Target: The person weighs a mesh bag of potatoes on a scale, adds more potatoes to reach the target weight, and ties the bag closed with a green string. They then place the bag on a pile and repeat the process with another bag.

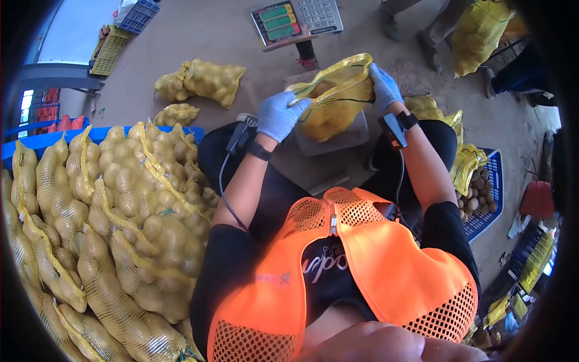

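A yellow mesh bag (329, 114) with potatoes in its lower part stands on the grey scale tray (335, 143). Its mouth is spread apart between my two gloved hands. My left hand (280, 114) pinches the left side of the rim. On the other side, my right hand (386, 87) grips the right edge of the rim, its fingertips partly behind the mesh. Beyond the bag, the scale's display and keypad (297, 21) face me on a post.
Filled mesh bags (139, 211) are piled in a blue container (114, 131) at left. More bags (211, 81) lie on the floor ahead. A blue crate (482, 222) of loose potatoes is at right. Another person's legs (431, 36) stand near a full bag (479, 36).
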